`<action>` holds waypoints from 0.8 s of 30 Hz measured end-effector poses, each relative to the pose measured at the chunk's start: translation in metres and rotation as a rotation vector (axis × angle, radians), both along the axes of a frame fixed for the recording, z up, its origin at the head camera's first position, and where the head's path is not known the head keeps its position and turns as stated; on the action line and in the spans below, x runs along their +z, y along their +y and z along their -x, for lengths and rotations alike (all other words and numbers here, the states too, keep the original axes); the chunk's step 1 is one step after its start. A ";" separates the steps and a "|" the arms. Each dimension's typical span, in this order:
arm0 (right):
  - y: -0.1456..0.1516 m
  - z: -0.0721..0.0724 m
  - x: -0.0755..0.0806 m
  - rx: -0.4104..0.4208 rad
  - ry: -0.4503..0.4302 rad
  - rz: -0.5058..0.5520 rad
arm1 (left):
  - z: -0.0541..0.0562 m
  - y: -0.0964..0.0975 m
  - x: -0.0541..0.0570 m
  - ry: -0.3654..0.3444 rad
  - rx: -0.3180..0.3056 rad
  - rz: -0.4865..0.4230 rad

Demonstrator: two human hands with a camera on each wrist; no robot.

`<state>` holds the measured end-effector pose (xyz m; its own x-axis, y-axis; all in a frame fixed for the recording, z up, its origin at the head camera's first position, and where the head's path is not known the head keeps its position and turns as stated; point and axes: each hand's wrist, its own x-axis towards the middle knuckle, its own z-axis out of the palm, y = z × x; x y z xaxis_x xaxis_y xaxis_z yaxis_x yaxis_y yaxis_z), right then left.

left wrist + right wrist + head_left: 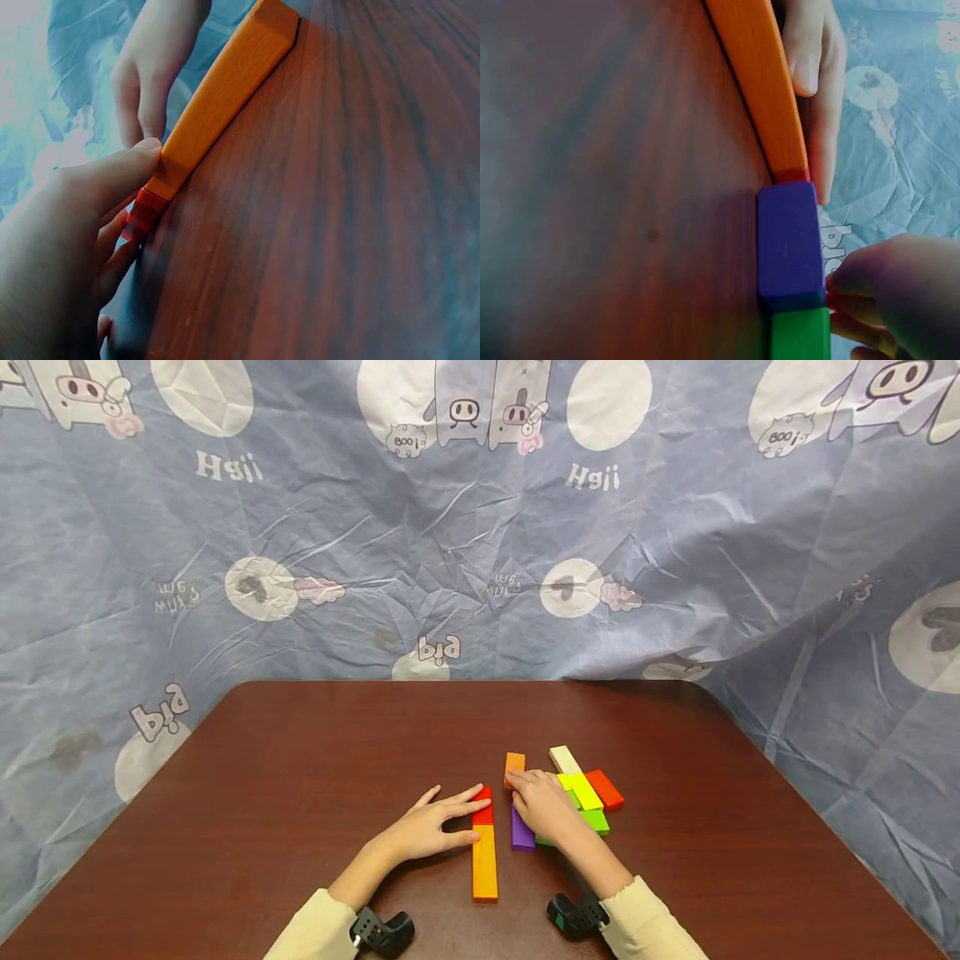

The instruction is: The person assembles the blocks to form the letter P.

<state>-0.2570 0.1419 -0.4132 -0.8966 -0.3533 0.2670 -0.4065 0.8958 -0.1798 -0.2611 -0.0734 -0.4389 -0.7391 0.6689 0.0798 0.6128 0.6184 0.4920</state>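
My left hand (423,828) lies with fingers spread at a red block (483,807). Its fingertips rest on that block, and the thumb touches the side of a yellow-orange block (485,864) set end to end with it. My right hand (546,803) holds a smaller orange block (515,762) by its near end; the thumb's contact is hidden in the head view. Just below that hand lies a purple block (522,832), which the right wrist view shows beside a green block (801,334).
Right of my right hand is a loose cluster: a cream block (564,760), a yellow block (586,792), another red block (604,788) and a light green block (597,822). All lie on a dark brown table (337,743). A patterned blue cloth (375,543) hangs behind it.
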 end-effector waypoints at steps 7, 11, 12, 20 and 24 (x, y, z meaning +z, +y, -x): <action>-0.009 0.018 0.003 0.055 -0.072 0.041 | 0.000 0.000 -0.001 -0.011 0.001 0.001; -0.015 0.025 0.004 0.101 -0.109 0.052 | -0.001 -0.001 -0.001 0.005 0.009 0.010; -0.017 0.025 0.004 0.115 -0.116 0.057 | -0.001 -0.001 -0.001 0.009 0.011 0.013; -0.026 0.026 0.000 0.177 -0.128 0.124 | -0.001 0.000 -0.002 -0.003 0.019 0.025; -0.026 0.025 -0.002 0.189 -0.133 0.186 | -0.002 0.000 -0.001 0.011 0.024 0.041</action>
